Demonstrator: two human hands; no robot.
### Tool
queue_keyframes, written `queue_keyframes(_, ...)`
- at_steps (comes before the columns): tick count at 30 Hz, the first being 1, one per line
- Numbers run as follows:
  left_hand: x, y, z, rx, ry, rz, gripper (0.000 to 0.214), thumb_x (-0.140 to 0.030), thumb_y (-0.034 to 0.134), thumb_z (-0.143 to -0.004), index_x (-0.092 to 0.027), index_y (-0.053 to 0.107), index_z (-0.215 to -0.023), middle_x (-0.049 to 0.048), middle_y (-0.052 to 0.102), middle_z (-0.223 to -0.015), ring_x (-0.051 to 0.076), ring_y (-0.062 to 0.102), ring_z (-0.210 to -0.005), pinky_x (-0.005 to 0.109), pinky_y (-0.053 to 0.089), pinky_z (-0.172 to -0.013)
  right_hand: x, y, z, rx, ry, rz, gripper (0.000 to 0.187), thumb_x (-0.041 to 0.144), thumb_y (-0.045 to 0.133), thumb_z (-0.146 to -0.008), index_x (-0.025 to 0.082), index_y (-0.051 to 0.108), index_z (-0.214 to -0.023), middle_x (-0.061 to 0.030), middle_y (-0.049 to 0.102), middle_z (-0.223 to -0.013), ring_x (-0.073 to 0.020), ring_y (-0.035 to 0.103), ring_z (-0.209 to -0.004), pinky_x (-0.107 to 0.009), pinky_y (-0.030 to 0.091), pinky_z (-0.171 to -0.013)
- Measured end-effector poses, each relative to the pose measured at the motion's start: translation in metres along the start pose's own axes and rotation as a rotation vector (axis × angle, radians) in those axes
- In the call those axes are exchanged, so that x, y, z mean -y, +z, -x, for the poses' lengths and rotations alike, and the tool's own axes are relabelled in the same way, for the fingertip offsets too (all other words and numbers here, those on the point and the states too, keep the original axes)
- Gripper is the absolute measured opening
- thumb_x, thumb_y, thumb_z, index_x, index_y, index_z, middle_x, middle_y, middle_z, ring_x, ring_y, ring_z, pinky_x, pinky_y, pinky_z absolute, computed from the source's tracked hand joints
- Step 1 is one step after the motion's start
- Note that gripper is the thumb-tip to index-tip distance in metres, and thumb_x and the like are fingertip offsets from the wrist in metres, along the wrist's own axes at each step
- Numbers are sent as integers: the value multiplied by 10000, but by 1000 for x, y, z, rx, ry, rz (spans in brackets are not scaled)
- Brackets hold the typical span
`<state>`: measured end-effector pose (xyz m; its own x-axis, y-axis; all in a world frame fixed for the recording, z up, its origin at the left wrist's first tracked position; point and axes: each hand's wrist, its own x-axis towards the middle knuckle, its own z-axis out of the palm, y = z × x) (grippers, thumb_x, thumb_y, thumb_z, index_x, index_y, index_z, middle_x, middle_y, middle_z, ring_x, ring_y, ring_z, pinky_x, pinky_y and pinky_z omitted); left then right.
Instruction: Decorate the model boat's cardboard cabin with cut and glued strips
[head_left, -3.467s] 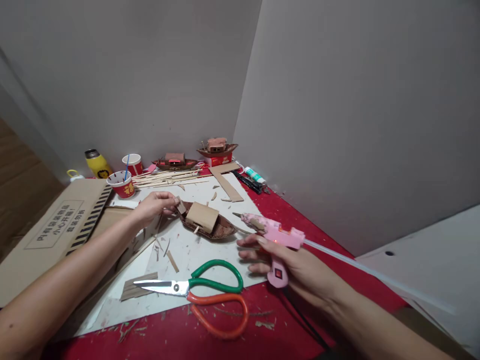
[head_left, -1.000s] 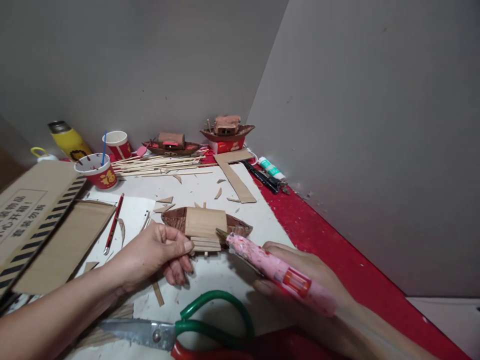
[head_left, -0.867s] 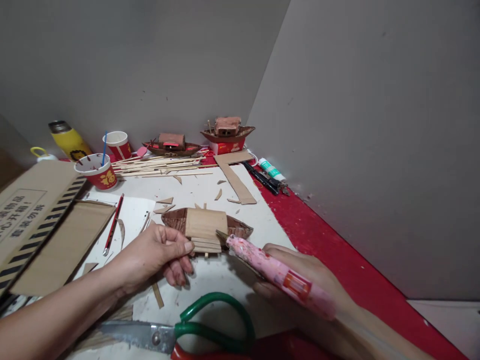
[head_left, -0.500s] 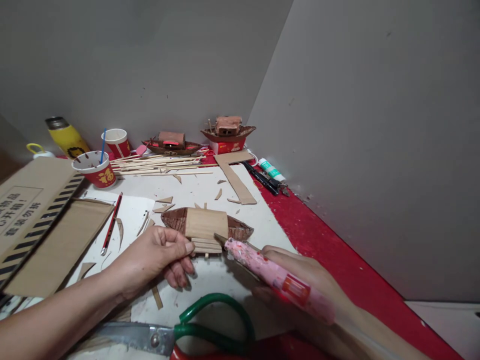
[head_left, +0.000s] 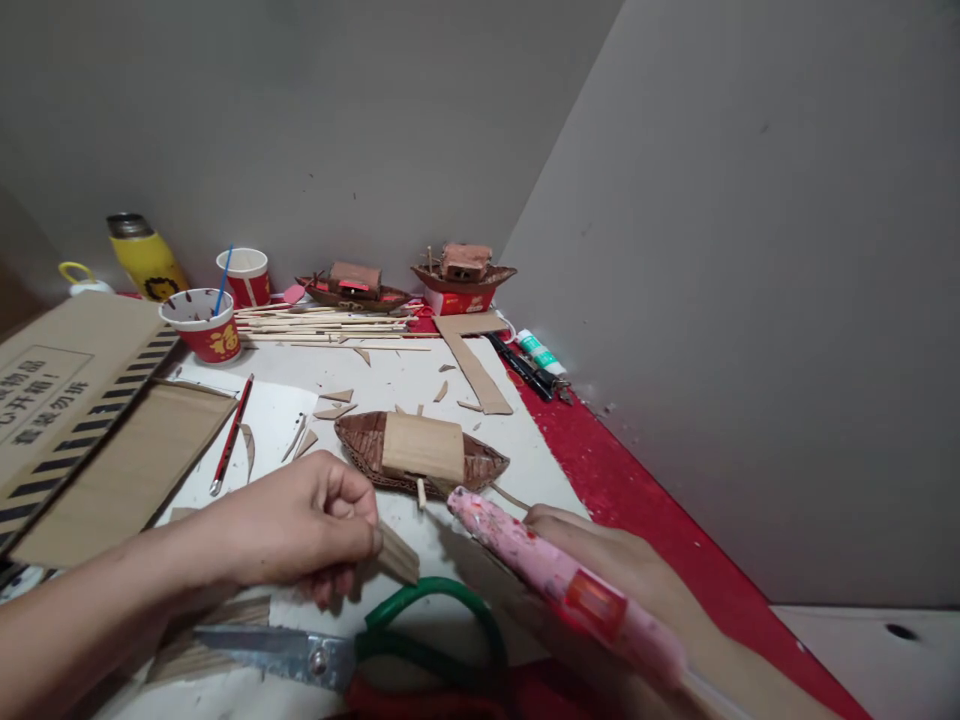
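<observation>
My left hand (head_left: 330, 530) pinches a small ridged cardboard piece (head_left: 399, 553) at its left end, low and in front of the boat. A brown model boat (head_left: 364, 437) with a pale cardboard cabin roof (head_left: 424, 445) lies on white paper; a short stick juts from its near side. My right hand (head_left: 622, 570) is wrapped round a pink hot glue gun (head_left: 525, 550), its nozzle end close to the boat's near side. Most of my right fingers are hidden behind the gun. Green-handled scissors (head_left: 319, 655) lie just below the cardboard piece.
Two finished-looking boats (head_left: 355, 284) (head_left: 465, 268) stand at the back, by thin wooden sticks (head_left: 322, 322). Paper cups (head_left: 202, 330), a yellow bottle (head_left: 146, 262) and a cardboard box (head_left: 67, 400) are at left. A pencil (head_left: 234, 430) and scraps lie around; a grey wall (head_left: 712, 300) rises at right.
My left hand has brought the cardboard piece away from the boat's near side, down towards me, and tilted it. The glue gun stays near the boat. The view has shifted slightly.
</observation>
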<state>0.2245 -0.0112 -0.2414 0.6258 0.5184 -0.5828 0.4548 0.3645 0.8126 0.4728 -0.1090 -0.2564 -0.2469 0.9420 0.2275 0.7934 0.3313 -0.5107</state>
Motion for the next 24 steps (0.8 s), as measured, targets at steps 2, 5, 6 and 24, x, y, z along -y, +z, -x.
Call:
queue_keyframes(2, -1, -6, 4, 25, 12, -119, 213, -285, 660, -715, -184, 536, -574, -6, 588, -470, 79, 462, -358, 170, 356, -377, 4, 2, -2, -3, -47, 70, 287, 429, 599, -864, 222, 531, -677, -1, 567, -631, -138, 554, -545, -243, 423, -483)
queue_keyframes(5, -1, -9, 4, -99, 124, -187, 257, -305, 656, -744, -190, 517, -560, -38, 518, -434, 73, 422, -355, 162, 295, -361, 5, 8, -5, -20, -153, 174, 324, 444, 563, -885, 218, 506, -661, 17, 536, -591, -107, 512, -493, -214, 398, -456)
queue_keyframes(6, -1, -8, 2, -171, 169, -177, 224, -321, 656, -754, -193, 542, -609, -49, 507, -426, 75, 416, -349, 161, 282, -354, 4, 10, -6, -25, -176, 200, 329, 453, 556, -889, 217, 508, -664, 22, 532, -583, -99, 502, -479, -206, 391, -445)
queue_keyframes(24, 12, 8, -28, -257, 231, 64, 233, -390, 567, -852, -159, 593, -834, -14, 636, -538, 73, 494, -322, 151, 328, -325, -3, 27, -3, -43, -261, 246, 180, 318, 600, -883, 219, 495, -775, 24, 514, -651, -113, 497, -536, -235, 365, -493)
